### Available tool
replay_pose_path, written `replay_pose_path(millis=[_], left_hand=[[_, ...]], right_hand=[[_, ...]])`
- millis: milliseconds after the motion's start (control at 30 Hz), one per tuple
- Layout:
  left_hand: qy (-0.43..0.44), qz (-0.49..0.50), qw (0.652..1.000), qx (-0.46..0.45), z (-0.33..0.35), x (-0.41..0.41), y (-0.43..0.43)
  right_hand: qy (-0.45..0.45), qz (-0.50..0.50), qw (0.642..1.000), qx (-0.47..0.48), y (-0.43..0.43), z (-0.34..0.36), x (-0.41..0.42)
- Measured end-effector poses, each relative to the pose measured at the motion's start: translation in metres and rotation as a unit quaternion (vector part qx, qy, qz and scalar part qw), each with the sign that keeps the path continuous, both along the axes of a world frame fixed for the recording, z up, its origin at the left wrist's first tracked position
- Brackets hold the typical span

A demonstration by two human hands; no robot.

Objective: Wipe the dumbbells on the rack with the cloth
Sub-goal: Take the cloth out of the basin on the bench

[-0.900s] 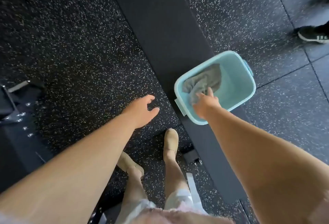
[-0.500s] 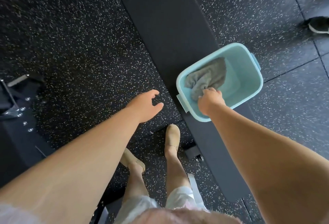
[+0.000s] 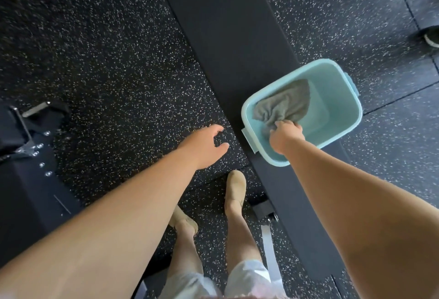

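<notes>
A grey cloth lies bunched inside a light teal plastic bucket that stands on a long black padded bench. My right hand reaches into the bucket and grips the near end of the cloth, fingers curled round it. My left hand hovers over the speckled floor left of the bench, fingers loosely curved and holding nothing. No dumbbells or rack show in this view.
Black speckled rubber floor surrounds the bench. Dark gym equipment with bolts sits at the left edge. My own legs and tan shoes stand by the bench's near end. Another person's shoe shows at the far right.
My right hand has closed on the cloth in the bucket and gathered it. My left hand stays about where it was. The view has shifted slightly.
</notes>
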State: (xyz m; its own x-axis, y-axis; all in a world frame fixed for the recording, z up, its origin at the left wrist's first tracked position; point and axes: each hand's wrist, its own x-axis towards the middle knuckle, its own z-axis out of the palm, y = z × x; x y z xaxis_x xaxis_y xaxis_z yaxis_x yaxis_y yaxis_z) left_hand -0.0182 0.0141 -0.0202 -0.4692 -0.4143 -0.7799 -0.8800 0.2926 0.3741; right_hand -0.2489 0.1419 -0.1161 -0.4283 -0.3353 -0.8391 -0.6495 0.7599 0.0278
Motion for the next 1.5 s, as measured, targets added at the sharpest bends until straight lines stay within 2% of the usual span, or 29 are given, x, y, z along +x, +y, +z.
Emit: replay_pose_path(millis=[133, 267, 433, 667, 800, 867, 933, 1033, 1100, 1233, 1367, 1500], left_hand=[[-0.004, 0.003, 1.000, 0.000, 0.019, 0.007, 0.008], [0.002, 0.008, 1.000, -0.014, 0.057, 0.011, 0.008], [0.020, 0.006, 0.999, -0.050, 0.120, 0.014, 0.000], [0.053, 0.012, 0.993, -0.106, 0.202, 0.023, -0.014], [0.072, 0.013, 0.988, -0.134, 0.238, 0.030, -0.023], [0.078, 0.016, 0.986, -0.146, 0.252, 0.036, -0.028], [0.081, 0.023, 0.984, -0.159, 0.264, 0.044, -0.034], [0.079, 0.040, 0.981, -0.175, 0.277, 0.061, -0.043], [0.076, 0.056, 0.979, -0.183, 0.283, 0.075, -0.048], [0.058, 0.081, 0.976, -0.194, 0.289, 0.107, -0.063], [0.047, 0.120, 0.972, -0.195, 0.289, 0.146, -0.084], [0.054, 0.179, 0.961, -0.202, 0.290, 0.188, -0.113]], right_hand=[[0.036, 0.019, 0.999, -0.035, 0.019, 0.014, 0.006], [0.025, 0.002, 0.994, -0.102, 0.018, 0.089, 0.013], [0.063, -0.022, 0.981, -0.184, 0.013, 0.169, 0.012], [0.063, 0.004, 0.966, -0.250, 0.003, 0.262, 0.015], [0.016, 0.006, 0.955, -0.296, -0.013, 0.299, 0.024], [0.021, 0.024, 0.949, -0.315, -0.026, 0.314, 0.029], [0.028, 0.053, 0.954, -0.294, -0.041, 0.328, 0.037], [0.013, 0.136, 0.980, -0.147, -0.063, 0.362, 0.052], [0.023, 0.208, 0.974, -0.086, -0.079, 0.371, 0.059], [0.047, 0.192, 0.973, -0.116, -0.110, 0.365, 0.081], [0.062, 0.256, 0.952, -0.157, -0.146, 0.358, 0.111], [0.010, 0.230, 0.951, -0.208, -0.188, 0.386, 0.159]])
